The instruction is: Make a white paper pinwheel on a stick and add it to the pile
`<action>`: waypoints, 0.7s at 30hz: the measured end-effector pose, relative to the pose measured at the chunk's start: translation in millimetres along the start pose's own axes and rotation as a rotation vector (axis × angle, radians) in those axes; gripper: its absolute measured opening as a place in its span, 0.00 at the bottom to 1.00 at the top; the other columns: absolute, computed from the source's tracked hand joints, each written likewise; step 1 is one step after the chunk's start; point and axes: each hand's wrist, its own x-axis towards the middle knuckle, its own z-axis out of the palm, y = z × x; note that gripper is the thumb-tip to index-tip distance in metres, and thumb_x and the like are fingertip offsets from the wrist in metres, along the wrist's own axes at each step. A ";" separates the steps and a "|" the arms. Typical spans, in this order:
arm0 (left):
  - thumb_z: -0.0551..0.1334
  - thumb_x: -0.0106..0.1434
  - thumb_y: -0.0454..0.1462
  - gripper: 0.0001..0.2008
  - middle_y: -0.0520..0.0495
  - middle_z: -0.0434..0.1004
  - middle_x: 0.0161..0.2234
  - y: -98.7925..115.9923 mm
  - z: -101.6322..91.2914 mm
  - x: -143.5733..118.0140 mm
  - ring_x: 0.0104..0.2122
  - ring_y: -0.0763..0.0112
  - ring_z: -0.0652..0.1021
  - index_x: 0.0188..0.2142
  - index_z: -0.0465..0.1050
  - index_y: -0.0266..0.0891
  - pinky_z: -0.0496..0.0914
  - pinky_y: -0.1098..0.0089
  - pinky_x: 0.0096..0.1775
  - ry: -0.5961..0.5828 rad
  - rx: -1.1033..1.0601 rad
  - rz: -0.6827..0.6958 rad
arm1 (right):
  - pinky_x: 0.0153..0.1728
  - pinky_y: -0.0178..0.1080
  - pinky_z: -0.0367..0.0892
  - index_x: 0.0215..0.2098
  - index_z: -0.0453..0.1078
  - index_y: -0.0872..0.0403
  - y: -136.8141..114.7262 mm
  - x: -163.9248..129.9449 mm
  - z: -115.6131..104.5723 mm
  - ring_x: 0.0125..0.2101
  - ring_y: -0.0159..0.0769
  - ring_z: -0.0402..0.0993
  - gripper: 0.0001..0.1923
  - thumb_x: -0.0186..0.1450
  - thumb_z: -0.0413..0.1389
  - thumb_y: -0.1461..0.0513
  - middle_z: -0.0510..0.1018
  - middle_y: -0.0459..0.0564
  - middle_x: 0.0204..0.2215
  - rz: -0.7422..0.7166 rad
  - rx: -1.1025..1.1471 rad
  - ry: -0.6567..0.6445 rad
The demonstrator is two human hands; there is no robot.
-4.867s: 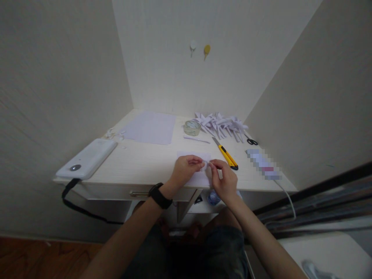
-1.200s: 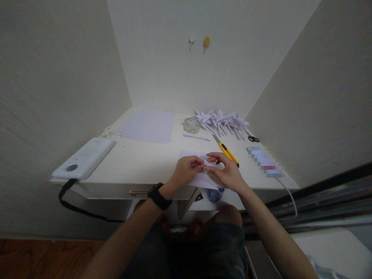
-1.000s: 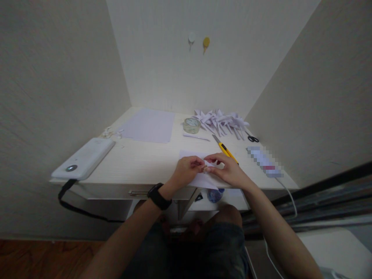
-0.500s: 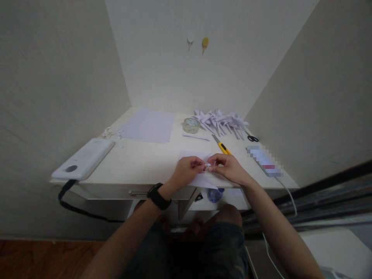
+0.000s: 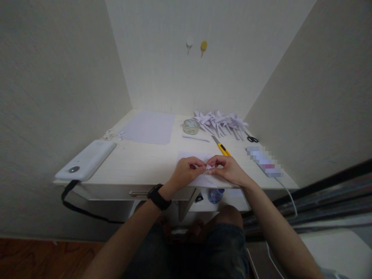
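Both hands meet over a sheet of white paper (image 5: 203, 181) near the desk's front edge. My left hand (image 5: 187, 170), below a black wristwatch, pinches the paper between thumb and fingers. Opposite it, my right hand (image 5: 225, 169) pinches the same paper, its fingertips almost touching the left ones. A small folded or bunched bit shows between the fingertips; its exact shape is too small to make out. Just beyond the right hand lies a yellow utility knife (image 5: 223, 149) with its blade pointing away. A thin rolled paper stick (image 5: 195, 138) lies further back.
A tape roll (image 5: 191, 126) stands beside a pile of paper pinwheels (image 5: 219, 122). Black-handled scissors (image 5: 252, 139) and a phone (image 5: 264, 161) with a cable lie right. Paper sheets (image 5: 149, 127) and a white power bank-like device (image 5: 87, 161) lie left. A bottle (image 5: 215, 195) is below.
The paper's front corner, raised over the desk edge earlier, now lies lower and flatter. The hands stay pinched together at nearly the same spot; the view shifts slightly.
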 end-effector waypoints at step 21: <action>0.67 0.53 0.32 0.27 0.30 0.77 0.50 30.9 1.0 110.0 0.47 0.50 0.78 0.53 0.74 0.28 0.71 0.65 0.41 -0.760 1.066 -0.138 | 0.31 0.36 0.65 0.33 0.80 0.54 26.2 -15.6 21.9 0.27 0.33 0.70 0.11 0.53 0.67 0.57 0.81 0.47 0.28 0.070 0.149 -0.026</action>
